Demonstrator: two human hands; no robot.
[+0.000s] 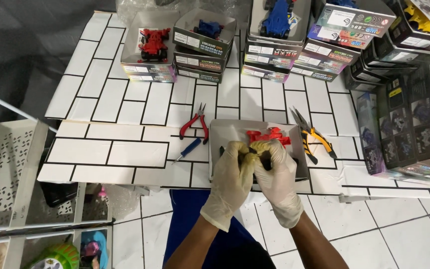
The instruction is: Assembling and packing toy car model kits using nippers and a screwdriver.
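Note:
Both my hands wear pale gloves and meet over a shallow grey box tray (220,137) near the table's front edge. My left hand (232,177) and my right hand (277,174) are closed together on a small dark part (264,160), which my fingers mostly hide. Red plastic toy car parts (269,136) lie in the tray just beyond my fingertips.
Red-handled pliers (198,125) and a blue screwdriver (188,149) lie left of the tray; orange-handled cutters (313,139) lie to its right. Stacked toy car boxes, some holding a red car (154,42) or blue cars (277,20), line the back and right. A grey perforated shelf (6,169) stands at left.

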